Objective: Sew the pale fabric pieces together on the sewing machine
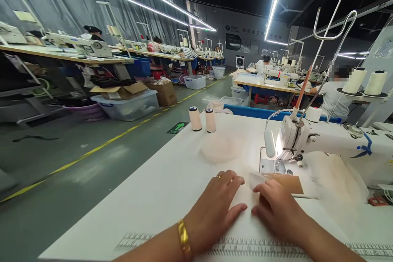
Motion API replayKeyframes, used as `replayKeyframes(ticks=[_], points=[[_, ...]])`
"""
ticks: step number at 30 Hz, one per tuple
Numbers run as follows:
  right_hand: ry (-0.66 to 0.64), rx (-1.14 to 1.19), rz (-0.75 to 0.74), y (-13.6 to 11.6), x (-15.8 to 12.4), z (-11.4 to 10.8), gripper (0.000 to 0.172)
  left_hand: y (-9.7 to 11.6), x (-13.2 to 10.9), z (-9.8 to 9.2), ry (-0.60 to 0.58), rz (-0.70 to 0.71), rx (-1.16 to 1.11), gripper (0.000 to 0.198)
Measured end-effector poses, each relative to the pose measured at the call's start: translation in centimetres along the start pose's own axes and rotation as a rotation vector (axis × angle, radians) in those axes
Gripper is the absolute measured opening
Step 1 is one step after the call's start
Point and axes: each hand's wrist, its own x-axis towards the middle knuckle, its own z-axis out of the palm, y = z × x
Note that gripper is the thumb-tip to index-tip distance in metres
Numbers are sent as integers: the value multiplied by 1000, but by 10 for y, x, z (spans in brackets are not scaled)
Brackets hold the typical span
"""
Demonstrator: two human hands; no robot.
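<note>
My left hand (215, 204) lies flat on the white sewing table (159, 196), fingers stretched forward onto a pale, sheer fabric piece (251, 184). A gold bangle sits on that wrist and a ring on one finger. My right hand (276, 208) rests beside it with fingers curled down on the same fabric, pressing its edge. The fabric lies just in front of the white sewing machine (313, 139), close to its lit needle area (276, 163). A tan card (288, 182) lies on the table right of the fabric.
Two thread spools (202, 119) stand at the table's far edge, with a round pale fabric piece (219, 149) in front of them. Large thread cones (365, 82) sit on a stand at right. Bins and cardboard boxes (129, 104) line the aisle at left. Other workers sit at distant machines.
</note>
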Motion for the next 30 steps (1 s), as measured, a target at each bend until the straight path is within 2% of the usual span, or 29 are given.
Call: replayKeyframes(ticks=[3,7,10,12,15,17,19,22,24,25,27,30], points=[[-19,76,130,1,6,-1,19,-8,-2,8,-67,-27,2,41],[22,118,267,3,-1,-13,20,-22,-1,12,-95,-12,-50,47],[-30,83,196,0,-8,-10,10,-25,2,14,-93,-9,-66,51],[-57,14,141,-2,-8,-4,17,-25,4,14,-103,-9,-68,53],[6,-50,151,3,-9,-7,20,-22,6,6,-143,-22,-74,54],[75,-74,193,16,-15,-22,22,-20,6,-3,-190,-35,-79,55],[131,-180,259,35,-26,-48,22,-19,6,-11,-237,-47,-77,56],[324,-604,285,56,-45,-88,19,-19,9,-14,-277,-36,-64,59],[408,-793,215,52,-52,-100,18,-21,13,-9,-285,-1,-58,62],[428,-795,164,44,-52,-97,18,-21,16,-6,-286,21,-57,64],[390,-596,24,21,-46,-75,17,-20,20,-1,-287,57,-58,67],[122,-230,-36,-13,-27,-23,17,-17,23,4,-296,65,-57,77]])
